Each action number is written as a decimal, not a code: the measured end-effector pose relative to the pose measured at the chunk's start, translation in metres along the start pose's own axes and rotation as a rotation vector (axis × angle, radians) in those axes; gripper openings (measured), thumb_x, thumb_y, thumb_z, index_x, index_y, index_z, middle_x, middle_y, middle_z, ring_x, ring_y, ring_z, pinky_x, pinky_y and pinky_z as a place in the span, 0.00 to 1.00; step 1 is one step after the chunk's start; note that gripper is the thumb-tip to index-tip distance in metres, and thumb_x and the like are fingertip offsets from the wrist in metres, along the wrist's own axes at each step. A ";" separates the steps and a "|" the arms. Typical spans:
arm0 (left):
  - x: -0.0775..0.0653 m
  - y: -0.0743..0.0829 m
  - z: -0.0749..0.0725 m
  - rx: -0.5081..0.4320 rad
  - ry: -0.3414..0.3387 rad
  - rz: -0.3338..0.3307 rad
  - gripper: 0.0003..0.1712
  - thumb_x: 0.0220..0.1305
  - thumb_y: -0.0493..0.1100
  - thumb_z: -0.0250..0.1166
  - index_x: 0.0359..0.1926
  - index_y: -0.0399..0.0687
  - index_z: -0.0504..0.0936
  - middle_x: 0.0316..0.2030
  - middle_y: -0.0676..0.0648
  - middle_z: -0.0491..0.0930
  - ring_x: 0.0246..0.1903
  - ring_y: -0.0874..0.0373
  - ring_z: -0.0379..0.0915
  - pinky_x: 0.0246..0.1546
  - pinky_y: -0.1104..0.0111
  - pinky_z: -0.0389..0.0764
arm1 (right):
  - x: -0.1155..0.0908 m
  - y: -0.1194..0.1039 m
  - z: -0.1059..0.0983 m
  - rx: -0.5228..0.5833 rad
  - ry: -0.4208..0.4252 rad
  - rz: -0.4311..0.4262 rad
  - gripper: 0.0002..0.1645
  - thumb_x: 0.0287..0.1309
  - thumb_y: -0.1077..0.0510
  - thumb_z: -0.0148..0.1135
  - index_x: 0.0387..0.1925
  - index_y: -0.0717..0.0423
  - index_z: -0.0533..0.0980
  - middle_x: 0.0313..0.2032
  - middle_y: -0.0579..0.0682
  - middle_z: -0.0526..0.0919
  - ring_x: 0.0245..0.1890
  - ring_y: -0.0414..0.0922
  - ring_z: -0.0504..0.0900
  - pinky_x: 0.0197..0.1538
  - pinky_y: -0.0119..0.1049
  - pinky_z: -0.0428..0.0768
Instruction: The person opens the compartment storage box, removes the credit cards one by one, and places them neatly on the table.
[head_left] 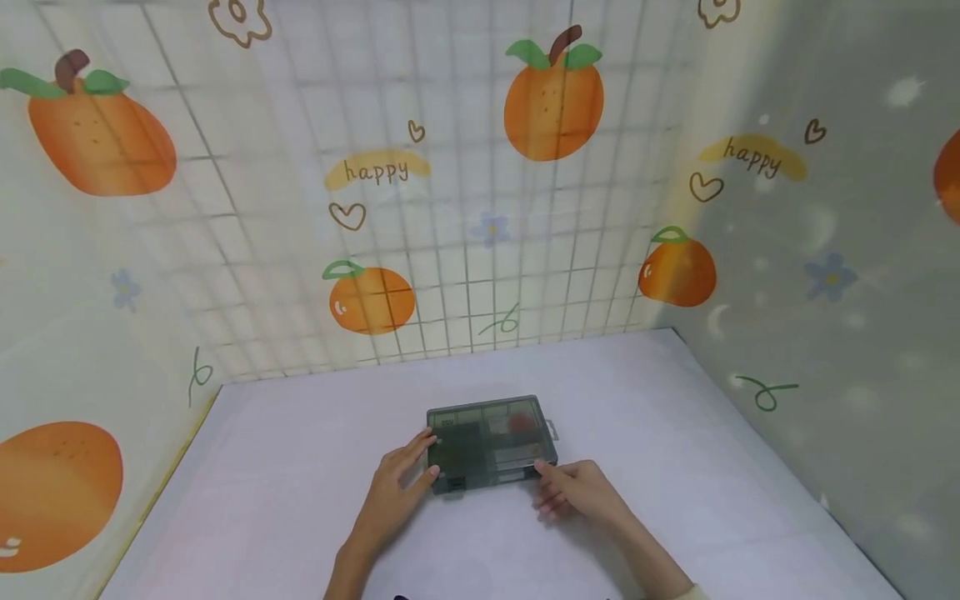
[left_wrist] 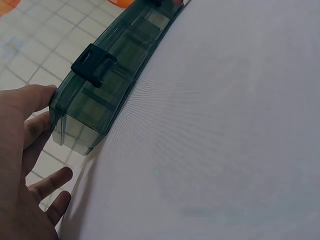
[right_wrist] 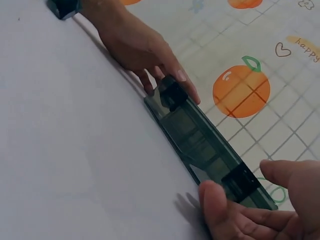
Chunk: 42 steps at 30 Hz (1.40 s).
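A dark green see-through compartment box (head_left: 491,446) with a lid lies on the white tabletop. Two black latches sit along its near side; one latch (left_wrist: 94,65) is at the left and the other latch (right_wrist: 241,181) at the right. Through the lid a red item (head_left: 521,422) shows, blurred. My left hand (head_left: 396,479) holds the box's left end, thumb near the front corner, its lower fingers hanging free in the left wrist view. Close to the right latch is my right hand (head_left: 581,492), thumb and forefinger apart around that corner; whether it touches the latch cannot be told.
A small hanging loop (head_left: 553,430) sticks out from the box's right side. The white tabletop (head_left: 300,442) surrounds the box. Patterned curtains (head_left: 465,275) with oranges stand behind and at both sides, with a wire grid showing through at the back.
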<state>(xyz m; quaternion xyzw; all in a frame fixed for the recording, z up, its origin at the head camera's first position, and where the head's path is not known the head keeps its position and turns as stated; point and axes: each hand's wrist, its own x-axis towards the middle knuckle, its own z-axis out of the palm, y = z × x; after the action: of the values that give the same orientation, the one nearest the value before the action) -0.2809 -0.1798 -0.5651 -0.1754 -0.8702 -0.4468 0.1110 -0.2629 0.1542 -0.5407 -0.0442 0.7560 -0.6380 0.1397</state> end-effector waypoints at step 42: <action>0.000 0.002 0.005 0.068 0.038 0.018 0.33 0.70 0.61 0.61 0.71 0.58 0.71 0.73 0.59 0.63 0.64 0.46 0.66 0.62 0.36 0.60 | -0.021 -0.005 0.007 -0.097 0.047 0.027 0.24 0.68 0.48 0.63 0.37 0.69 0.82 0.25 0.55 0.86 0.24 0.49 0.86 0.30 0.39 0.85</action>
<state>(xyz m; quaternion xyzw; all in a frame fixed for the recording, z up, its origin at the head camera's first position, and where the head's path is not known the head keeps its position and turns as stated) -0.2805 -0.1742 -0.5665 -0.1706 -0.8810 -0.4193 0.1375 -0.2418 0.1512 -0.5334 -0.0258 0.7896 -0.5996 0.1281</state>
